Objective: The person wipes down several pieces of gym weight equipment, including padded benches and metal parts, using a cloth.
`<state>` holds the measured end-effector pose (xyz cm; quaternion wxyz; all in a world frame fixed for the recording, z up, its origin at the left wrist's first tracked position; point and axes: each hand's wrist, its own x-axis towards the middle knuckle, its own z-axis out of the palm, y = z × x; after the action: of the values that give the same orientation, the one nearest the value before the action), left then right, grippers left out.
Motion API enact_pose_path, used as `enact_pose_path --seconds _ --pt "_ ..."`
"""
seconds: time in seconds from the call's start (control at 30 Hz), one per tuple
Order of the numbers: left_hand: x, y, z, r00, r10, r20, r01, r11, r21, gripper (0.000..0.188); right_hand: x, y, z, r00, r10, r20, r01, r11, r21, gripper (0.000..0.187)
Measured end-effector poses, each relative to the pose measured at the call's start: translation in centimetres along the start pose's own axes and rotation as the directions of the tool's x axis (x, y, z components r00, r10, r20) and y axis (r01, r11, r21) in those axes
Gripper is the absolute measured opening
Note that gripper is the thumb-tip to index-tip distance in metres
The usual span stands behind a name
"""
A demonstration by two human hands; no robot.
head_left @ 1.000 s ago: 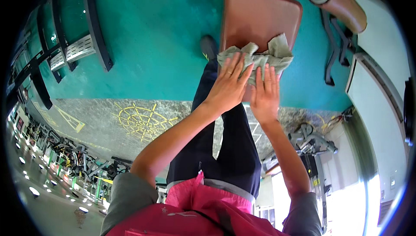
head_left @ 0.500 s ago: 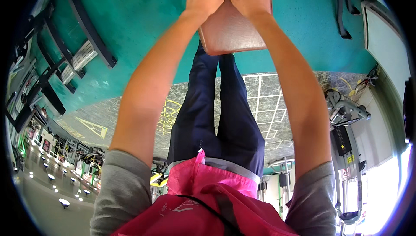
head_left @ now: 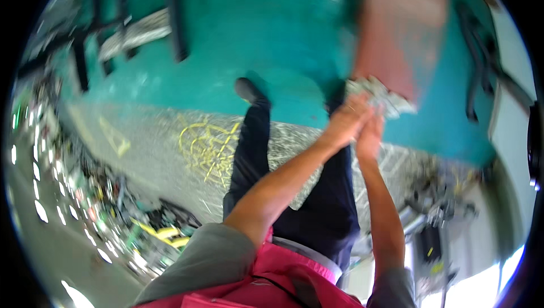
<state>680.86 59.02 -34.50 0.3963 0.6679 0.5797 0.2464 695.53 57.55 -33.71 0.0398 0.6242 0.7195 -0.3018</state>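
Marking cloth [head_left: 391, 102] on near end of pad [head_left: 399, 30], long axis left-right; we see left hand [head_left: 347, 122] and right hand [head_left: 369, 137] equally close, at its near side; blur hides finger spread, grip.

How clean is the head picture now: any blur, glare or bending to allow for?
Head view, middle: blur smears the left hand, right hand and grey cloth; head view, top: the brown padded bench is soft too; head view, left: ceiling lights streak; head view, lower right: light washes out to white; head view, rim: fisheye bending, black corners.
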Motion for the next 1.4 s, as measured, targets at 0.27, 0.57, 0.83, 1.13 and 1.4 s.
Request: enact_pose_path --seconds 0.27,0.57,0.83,1.13,1.4 --pt "-13.8 -11.2 -22.6 0.939 -0.294 -0.179 0.281 0.955 -0.096 0.063 2.0 -26.0 6.1 0.923 -0.379 0.068 0.374 0.924 0.078 0.058" --pt "-34.9 -28.9 -60.9 0.824 -0.332 -0.459 0.434 0.891 0.135 0.054 4.0 -70.0 15.7 0.715 -0.688 0.128 0.607 0.701 0.375 0.054" --pt "-42.8 -35.2 -79.4 0.57 -0.382 -0.727 0.575 0.818 0.022 0.055 10.4 -93.8 20.7 0.481 -0.872 0.084 0.654 0.422 0.628 0.053" --pt "-49.6 -46.5 -102.3 0.265 -0.25 -0.931 0.59 0.806 -0.048 0.055 16.9 -121.9 23.2 0.239 -0.97 -0.041 0.783 0.168 0.598 0.047" --pt "-45.5 -69.9 -118.5 0.418 -0.267 -0.868 0.799 0.562 0.213 0.051 26.4 -144.1 39.1 0.478 -0.872 -0.109 0.859 0.49 -0.151 0.057"
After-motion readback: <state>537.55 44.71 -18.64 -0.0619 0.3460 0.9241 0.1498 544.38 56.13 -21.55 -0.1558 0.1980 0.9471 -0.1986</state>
